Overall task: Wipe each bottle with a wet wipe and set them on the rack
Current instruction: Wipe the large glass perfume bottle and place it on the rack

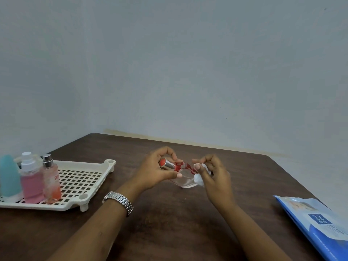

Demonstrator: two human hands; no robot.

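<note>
My left hand (157, 171) grips a clear glass bottle (183, 178) with a silver, red-topped cap and a red ribbon at its neck, held on its side above the table's middle. My right hand (212, 173) pinches a crumpled white wet wipe (200, 178) against the bottle's right end. The cream perforated rack (82, 180) lies at the left. On it stand a teal bottle (9, 177), a pink bottle with a white sprayer (31, 178) and a peach bottle with a silver sprayer (51, 180).
A blue pack of wet wipes (318, 223) lies at the right edge of the dark wooden table (169, 223). A grey wall stands right behind the table. I wear a metal watch on my left wrist.
</note>
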